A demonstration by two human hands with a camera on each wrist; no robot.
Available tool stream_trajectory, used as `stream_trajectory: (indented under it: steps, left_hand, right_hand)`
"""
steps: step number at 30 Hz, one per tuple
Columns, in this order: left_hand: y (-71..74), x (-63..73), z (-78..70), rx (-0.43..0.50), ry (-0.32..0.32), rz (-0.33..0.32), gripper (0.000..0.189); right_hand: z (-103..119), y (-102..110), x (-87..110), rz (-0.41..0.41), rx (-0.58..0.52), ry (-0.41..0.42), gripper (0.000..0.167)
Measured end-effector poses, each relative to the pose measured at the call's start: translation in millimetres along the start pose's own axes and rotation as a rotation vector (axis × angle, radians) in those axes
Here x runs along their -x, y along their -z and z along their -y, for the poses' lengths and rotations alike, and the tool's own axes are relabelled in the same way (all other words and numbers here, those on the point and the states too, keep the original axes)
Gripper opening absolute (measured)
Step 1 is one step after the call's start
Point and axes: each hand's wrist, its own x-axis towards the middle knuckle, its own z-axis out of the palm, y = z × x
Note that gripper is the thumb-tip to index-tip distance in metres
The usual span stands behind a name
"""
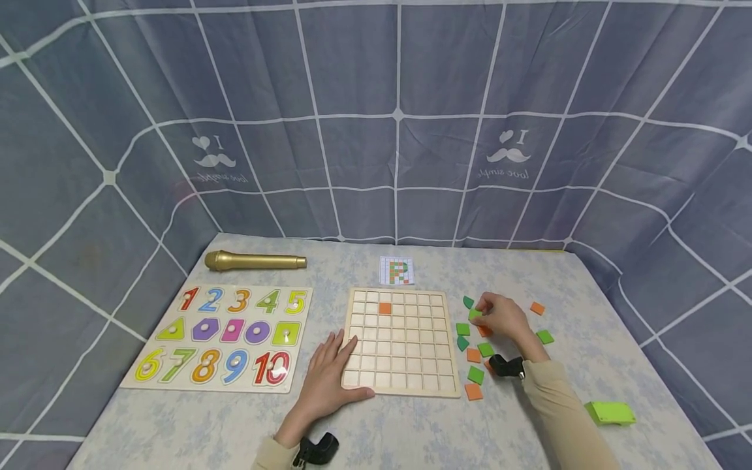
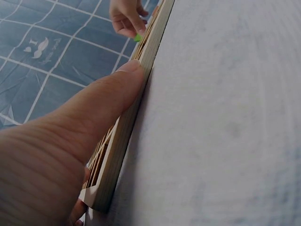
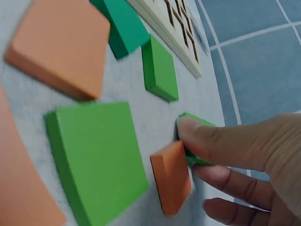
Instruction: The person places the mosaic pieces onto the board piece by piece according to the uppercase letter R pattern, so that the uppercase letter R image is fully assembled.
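A wooden grid board [image 1: 405, 346] lies in the middle of the table, with one orange square tile [image 1: 384, 308] in an upper cell. My left hand [image 1: 329, 378] rests at its near left corner, the fingers along the left side and the thumb [image 2: 110, 94] against the near edge. Right of the board, my right hand [image 1: 502, 316] pinches a green tile [image 3: 202, 121] between thumb and fingers. An orange tile [image 3: 171, 179] lies close by those fingertips. Around them are several loose green tiles [image 1: 476, 375], orange tiles [image 1: 473, 391] and dark green rounded pieces [image 1: 463, 344].
Behind the board lies a small pattern card [image 1: 397, 270]. To the left are a number and shape puzzle board [image 1: 220, 339] and a gold microphone [image 1: 255, 261]. A lime green block [image 1: 611, 412] sits near the right edge. A grey-blue curtain [image 1: 364, 156] encloses the table.
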Motion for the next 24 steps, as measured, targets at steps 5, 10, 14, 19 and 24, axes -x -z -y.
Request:
stream_trajectory:
  steps: [5,10,14,19,24]
  left_hand:
    - [0.1,-0.3,0.1,-0.002,-0.005,-0.006,0.102]
    - [0.0,-0.1,1.0,-0.008,-0.003,-0.009,0.102]
    - [0.3,0.1,1.2,-0.006,-0.006,-0.013,0.102]
    - [0.6,-0.1,0.5,-0.010,-0.015,-0.012,0.102]
    - [0.7,-0.3,-0.7,-0.017,-0.014,-0.013,0.101]
  right_hand:
    - [4.4,-0.3,3.7,-0.021,0.019,0.046,0.020]
    - [17.0,-2.1,11.3,-0.083,-0.018,0.075,0.018]
    - [34.5,-10.8,12.4,-0.113,-0.137,0.137,0.018]
    - [62.5,-29.3,5.4,-0.082,-0.287,0.249,0.015]
    - [92.6,-48.6,-2.7,-0.006,-0.321,0.323,0.012]
